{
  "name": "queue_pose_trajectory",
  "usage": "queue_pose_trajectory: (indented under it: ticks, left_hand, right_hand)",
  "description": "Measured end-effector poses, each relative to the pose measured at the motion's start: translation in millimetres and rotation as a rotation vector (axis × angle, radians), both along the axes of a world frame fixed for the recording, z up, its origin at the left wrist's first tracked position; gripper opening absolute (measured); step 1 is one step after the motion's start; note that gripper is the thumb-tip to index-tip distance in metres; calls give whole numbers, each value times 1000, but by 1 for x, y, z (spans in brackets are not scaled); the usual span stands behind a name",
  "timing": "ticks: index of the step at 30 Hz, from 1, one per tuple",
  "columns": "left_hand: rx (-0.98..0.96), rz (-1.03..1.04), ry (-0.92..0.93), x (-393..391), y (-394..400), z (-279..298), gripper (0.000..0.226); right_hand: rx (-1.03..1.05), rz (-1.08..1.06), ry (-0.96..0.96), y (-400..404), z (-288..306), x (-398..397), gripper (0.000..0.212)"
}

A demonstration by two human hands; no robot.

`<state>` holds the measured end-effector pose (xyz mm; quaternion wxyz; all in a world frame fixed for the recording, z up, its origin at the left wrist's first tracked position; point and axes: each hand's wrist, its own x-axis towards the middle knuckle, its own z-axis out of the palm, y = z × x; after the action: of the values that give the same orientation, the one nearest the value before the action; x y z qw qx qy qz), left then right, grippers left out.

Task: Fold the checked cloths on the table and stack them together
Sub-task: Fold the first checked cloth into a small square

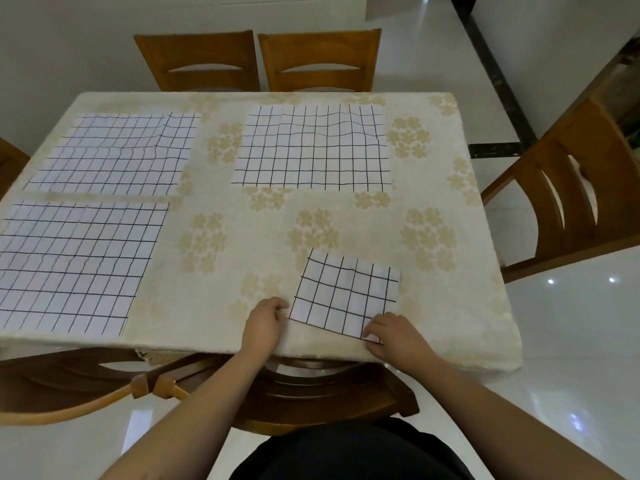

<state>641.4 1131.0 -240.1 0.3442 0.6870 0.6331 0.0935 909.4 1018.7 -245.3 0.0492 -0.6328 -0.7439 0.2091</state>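
A small folded checked cloth [346, 294] lies near the table's front edge, slightly turned. My left hand [265, 322] rests at its near-left corner, fingers curled against the edge. My right hand [391, 332] pinches its near-right corner. Three unfolded white cloths with black grid lines lie flat: one at the far left [117, 154], one at the far middle [311, 147], one at the near left [72, 265].
The table [450, 306] wears a cream cloth with a beige flower print. Wooden chairs stand at the far side [318, 60], the right [581, 188] and under the near edge [311, 389]. A glossy white floor surrounds it.
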Motion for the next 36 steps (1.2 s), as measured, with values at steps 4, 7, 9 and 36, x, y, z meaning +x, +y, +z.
queue_pose_trajectory:
  ticks: [4,7,9,36]
  left_hand:
    - [-72,104,-41,8,-9,3,23]
    - [-79,85,-26,10,-12,5,18]
    - [-77,77,-8,11,-13,5,19]
    - [-438,522,-504,64,-24,7,30]
  right_hand:
    - [67,-125,73,13,3,5,22]
    - [64,-215,108,30,8,11,24]
    - [74,-218,82,42,12,16,26]
    - [-247,-354,122,132,-5,33,56]
